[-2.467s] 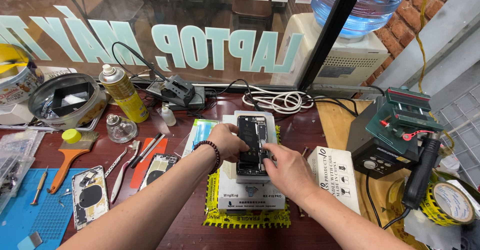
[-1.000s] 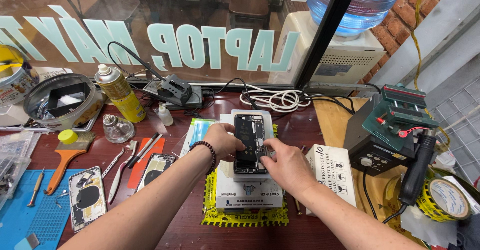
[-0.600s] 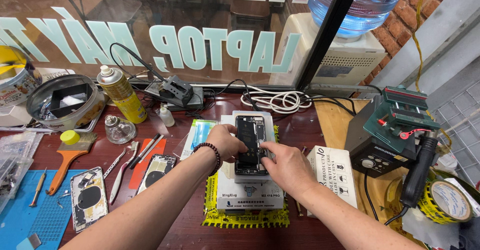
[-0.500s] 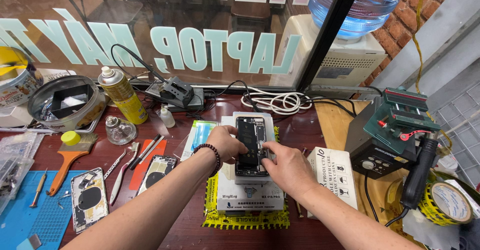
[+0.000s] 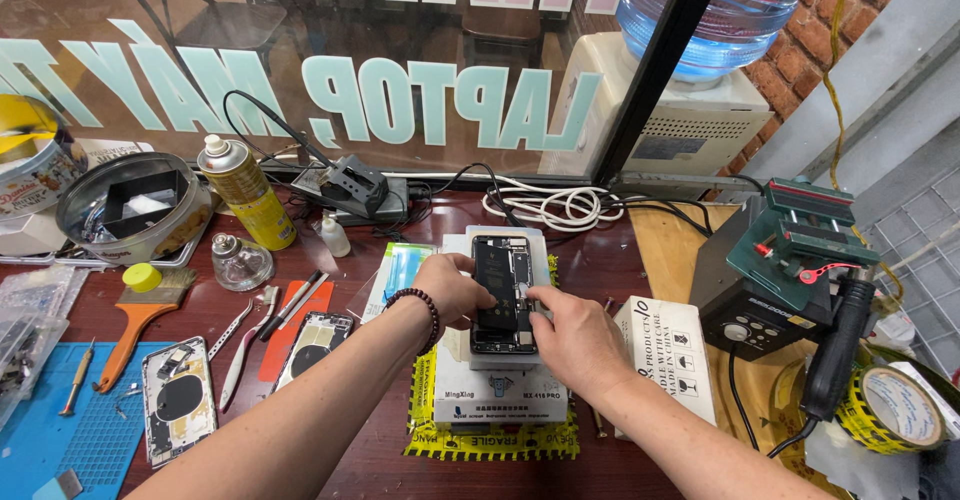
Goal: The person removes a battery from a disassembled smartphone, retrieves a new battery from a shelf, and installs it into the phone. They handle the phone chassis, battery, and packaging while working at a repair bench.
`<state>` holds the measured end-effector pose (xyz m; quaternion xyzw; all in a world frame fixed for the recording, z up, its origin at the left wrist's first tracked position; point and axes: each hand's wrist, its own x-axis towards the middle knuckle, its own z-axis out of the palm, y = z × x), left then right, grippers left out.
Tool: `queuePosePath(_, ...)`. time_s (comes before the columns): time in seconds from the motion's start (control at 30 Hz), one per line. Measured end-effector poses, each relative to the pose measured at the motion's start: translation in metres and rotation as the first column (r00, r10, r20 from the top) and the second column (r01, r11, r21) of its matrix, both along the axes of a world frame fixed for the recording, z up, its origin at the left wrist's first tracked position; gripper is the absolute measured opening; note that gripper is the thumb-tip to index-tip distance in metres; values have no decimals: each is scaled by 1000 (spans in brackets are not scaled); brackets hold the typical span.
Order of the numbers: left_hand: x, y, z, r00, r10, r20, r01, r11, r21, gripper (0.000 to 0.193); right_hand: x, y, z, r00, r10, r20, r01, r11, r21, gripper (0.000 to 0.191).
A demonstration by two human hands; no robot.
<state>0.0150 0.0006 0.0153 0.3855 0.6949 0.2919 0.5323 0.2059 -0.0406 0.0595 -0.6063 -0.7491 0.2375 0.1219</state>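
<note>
An opened smartphone (image 5: 503,275), its dark insides up, lies on a white heating-plate machine (image 5: 500,395) at the middle of the wooden bench. My left hand (image 5: 450,288), with a bead bracelet on the wrist, grips the phone's left edge. My right hand (image 5: 572,338) rests at the phone's lower right edge, fingers pressed against it. The phone's lower part is hidden under both hands.
A yellow spray can (image 5: 243,190), a small glass bottle (image 5: 238,262), a brush (image 5: 135,315), tweezers (image 5: 243,350) and two phone back housings (image 5: 178,398) lie left. A green-topped device (image 5: 785,265), a hot-air handle (image 5: 835,345) and yellow tape rolls (image 5: 895,405) stand right. Cables (image 5: 550,202) coil behind.
Both hands stay on the phone with only slight finger shifts. The view has wobbled a little.
</note>
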Motion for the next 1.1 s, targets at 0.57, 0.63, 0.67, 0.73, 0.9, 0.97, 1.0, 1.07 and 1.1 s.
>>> queuePosePath(0.57,1,-3,4,1000,-4,-21,4,1000,3,52,-4,-6,-4,978,169,121,-182,977,107,32)
queuePosePath(0.63,1,-2,4,999,-3,-37,3,1000,10,52,-7,-6,-2,981,158,111,-170,980,106,33)
queuePosePath(0.67,1,-2,3,999,-2,-34,3,1000,20,51,-8,-5,0,980,155,122,-167,981,95,34)
queuePosePath(0.73,2,-2,1,1000,-3,-21,4,999,34,50,-11,-6,2,978,149,148,-160,985,67,35)
queuePosePath(0.9,1,-2,-2,1000,-1,-16,1,999,35,50,-23,-9,7,936,155,316,-168,986,15,31)
queuePosePath(0.97,2,-3,-2,1000,3,0,-3,999,41,50,-26,-9,7,920,151,362,-159,987,-8,27)
queuePosePath(1.0,2,-3,-2,1000,6,0,-6,999,39,50,-27,-10,6,927,143,345,-153,988,2,27)
queuePosePath(1.07,1,-3,0,1000,7,-13,-7,999,41,50,-27,-10,4,945,126,302,-144,989,38,29)
queuePosePath(1.1,2,-3,1,1000,4,-25,-3,999,45,50,-25,-11,2,955,117,274,-139,988,62,31)
